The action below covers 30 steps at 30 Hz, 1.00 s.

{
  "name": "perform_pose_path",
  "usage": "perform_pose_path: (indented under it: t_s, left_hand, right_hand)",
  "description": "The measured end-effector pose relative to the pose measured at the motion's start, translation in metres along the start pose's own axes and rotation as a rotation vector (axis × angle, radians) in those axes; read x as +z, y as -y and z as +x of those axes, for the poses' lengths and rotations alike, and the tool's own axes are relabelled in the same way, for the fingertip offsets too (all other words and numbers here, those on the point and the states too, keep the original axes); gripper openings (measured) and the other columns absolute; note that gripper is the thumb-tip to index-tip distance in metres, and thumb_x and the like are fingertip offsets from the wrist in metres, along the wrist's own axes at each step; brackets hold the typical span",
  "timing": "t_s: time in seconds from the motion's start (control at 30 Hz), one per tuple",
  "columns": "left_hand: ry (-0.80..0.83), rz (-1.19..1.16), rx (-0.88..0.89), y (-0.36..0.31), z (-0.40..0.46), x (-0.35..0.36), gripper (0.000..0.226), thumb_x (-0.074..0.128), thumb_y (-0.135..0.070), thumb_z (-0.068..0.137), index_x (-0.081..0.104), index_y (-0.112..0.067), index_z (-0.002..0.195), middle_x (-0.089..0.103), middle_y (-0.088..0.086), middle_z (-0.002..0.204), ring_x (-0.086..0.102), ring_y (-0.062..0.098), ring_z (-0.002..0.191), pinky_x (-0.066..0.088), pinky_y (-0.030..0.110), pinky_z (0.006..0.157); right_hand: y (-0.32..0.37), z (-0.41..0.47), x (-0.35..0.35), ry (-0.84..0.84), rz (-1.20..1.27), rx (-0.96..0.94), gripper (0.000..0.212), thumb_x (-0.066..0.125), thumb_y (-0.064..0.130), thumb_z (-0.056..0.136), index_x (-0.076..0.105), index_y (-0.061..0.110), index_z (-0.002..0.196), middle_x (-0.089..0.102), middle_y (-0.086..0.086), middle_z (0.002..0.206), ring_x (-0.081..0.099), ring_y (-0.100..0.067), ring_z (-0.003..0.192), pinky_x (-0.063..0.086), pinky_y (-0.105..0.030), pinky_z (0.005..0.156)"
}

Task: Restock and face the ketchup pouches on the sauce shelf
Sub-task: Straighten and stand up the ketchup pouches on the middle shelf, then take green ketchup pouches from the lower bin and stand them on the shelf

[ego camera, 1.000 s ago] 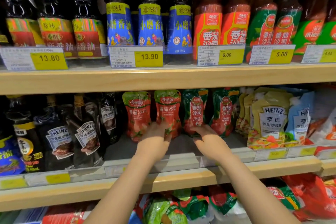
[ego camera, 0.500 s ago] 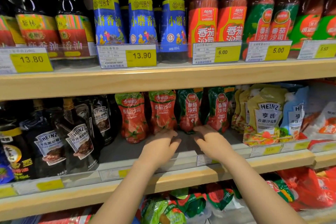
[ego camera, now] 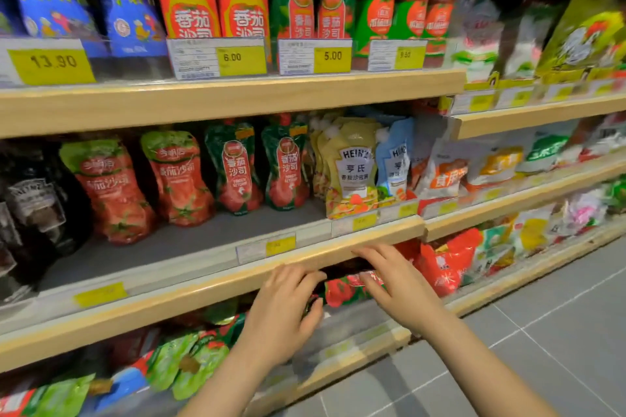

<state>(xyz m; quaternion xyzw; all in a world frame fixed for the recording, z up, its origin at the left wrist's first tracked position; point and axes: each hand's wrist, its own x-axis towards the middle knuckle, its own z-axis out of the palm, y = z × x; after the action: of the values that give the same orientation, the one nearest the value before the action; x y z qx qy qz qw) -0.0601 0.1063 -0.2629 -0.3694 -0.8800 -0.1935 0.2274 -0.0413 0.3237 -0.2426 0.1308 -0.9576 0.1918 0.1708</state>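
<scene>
On the middle shelf (ego camera: 189, 291) stand two red ketchup pouches (ego camera: 113, 193) and two green ketchup pouches (ego camera: 235, 169), set back from the front edge. Both my hands are below that shelf, at the lower shelf. A red and green ketchup pouch (ego camera: 342, 293) lies there between them. My left hand (ego camera: 283, 311) curls its fingers and thumb round the pouch's left end. The fingers of my right hand (ego camera: 398, 281) lie fairly straight on its right end.
Yellow and blue Heinz pouches (ego camera: 354, 173) stand right of the ketchup, dark Heinz bottles (ego camera: 30, 206) to the left. Ketchup bottles (ego camera: 216, 0) fill the top shelf. More green and red pouches (ego camera: 189, 359) lie on the lower shelf. Grey floor tiles (ego camera: 548, 322) show at the right.
Both hands have left the standing pouches on the middle shelf and dropped to the lower shelf. The view has swung right and down.
</scene>
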Motion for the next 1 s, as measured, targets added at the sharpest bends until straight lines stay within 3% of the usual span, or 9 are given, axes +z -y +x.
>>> perform_pose_path:
  t_s: [0.17, 0.3, 0.43, 0.53, 0.6, 0.73, 0.87, 1.0]
  left_hand:
    - [0.193, -0.062, -0.21, -0.037, -0.009, 0.057, 0.037, 0.047, -0.032, 0.09, 0.051, -0.021, 0.125, 0.053, -0.005, 0.124, 0.049, 0.014, 0.116, 0.033, 0.023, 0.094]
    - [0.215, -0.033, -0.276, -0.052, -0.008, 0.071, 0.038, 0.048, -0.029, 0.091, 0.05, -0.018, 0.127, 0.052, -0.002, 0.125, 0.046, 0.015, 0.118, 0.034, 0.025, 0.097]
    - [0.217, 0.028, -0.232, -0.054, 0.005, 0.086, 0.043, 0.059, -0.019, 0.082, 0.054, -0.014, 0.124, 0.056, 0.005, 0.123, 0.051, 0.023, 0.117, 0.038, 0.035, 0.102]
    - [0.319, 0.209, -0.203, -0.043, 0.033, 0.107, 0.053, 0.057, -0.026, 0.083, 0.042, -0.018, 0.134, 0.046, 0.006, 0.137, 0.04, 0.025, 0.129, 0.027, 0.043, 0.11]
    - [0.42, 0.314, -0.271, -0.03, 0.053, 0.119, 0.061, 0.053, -0.04, 0.087, 0.03, -0.022, 0.14, 0.046, 0.007, 0.136, 0.043, 0.027, 0.124, 0.034, 0.042, 0.101]
    - [0.636, 0.367, -0.346, -0.011, 0.072, 0.132, 0.068, 0.052, -0.059, 0.082, 0.033, -0.02, 0.135, 0.058, 0.01, 0.115, 0.058, 0.03, 0.103, 0.046, 0.04, 0.078]
    - [0.606, 0.297, -0.387, -0.013, 0.058, 0.148, 0.071, 0.05, -0.052, 0.087, 0.023, -0.015, 0.142, 0.046, 0.015, 0.13, 0.047, 0.032, 0.114, 0.043, 0.043, 0.092]
    - [0.454, 0.316, -0.39, -0.023, 0.047, 0.157, 0.068, 0.048, -0.042, 0.092, 0.017, -0.012, 0.145, 0.037, 0.016, 0.137, 0.036, 0.031, 0.124, 0.038, 0.039, 0.102]
  right_hand:
    - [-0.072, -0.046, 0.014, 0.047, 0.224, 0.115, 0.037, 0.054, 0.021, 0.089, 0.05, 0.022, 0.126, 0.049, 0.011, 0.115, 0.048, -0.006, 0.111, 0.033, -0.012, 0.086]
    - [-0.103, -0.064, 0.031, 0.107, 0.294, 0.228, 0.037, 0.057, 0.017, 0.087, 0.053, 0.015, 0.124, 0.049, 0.006, 0.106, 0.053, -0.013, 0.1, 0.036, -0.02, 0.081]
    - [-0.119, -0.054, 0.045, 0.078, 0.355, 0.381, 0.04, 0.057, 0.016, 0.088, 0.049, 0.013, 0.127, 0.052, -0.005, 0.109, 0.052, -0.016, 0.094, 0.038, -0.022, 0.081]
    - [-0.126, -0.043, 0.058, 0.054, 0.455, 0.509, 0.047, 0.055, 0.018, 0.09, 0.043, 0.013, 0.135, 0.05, -0.008, 0.115, 0.053, -0.017, 0.094, 0.039, -0.024, 0.083]
    - [-0.126, -0.043, 0.068, 0.035, 0.525, 0.547, 0.047, 0.053, 0.018, 0.09, 0.041, 0.015, 0.136, 0.05, -0.007, 0.117, 0.054, -0.021, 0.099, 0.04, -0.025, 0.086]
    - [-0.128, -0.053, 0.076, -0.002, 0.586, 0.58, 0.042, 0.052, 0.018, 0.091, 0.044, 0.013, 0.133, 0.049, -0.008, 0.121, 0.053, -0.018, 0.103, 0.044, -0.028, 0.09]
    - [-0.126, -0.059, 0.079, 0.037, 0.624, 0.628, 0.04, 0.051, 0.015, 0.091, 0.045, 0.009, 0.13, 0.047, -0.011, 0.129, 0.051, -0.018, 0.108, 0.042, -0.029, 0.095]
    - [-0.123, -0.069, 0.092, 0.062, 0.715, 0.741, 0.041, 0.053, 0.021, 0.091, 0.044, 0.012, 0.13, 0.05, -0.009, 0.128, 0.052, -0.018, 0.106, 0.043, -0.033, 0.096]
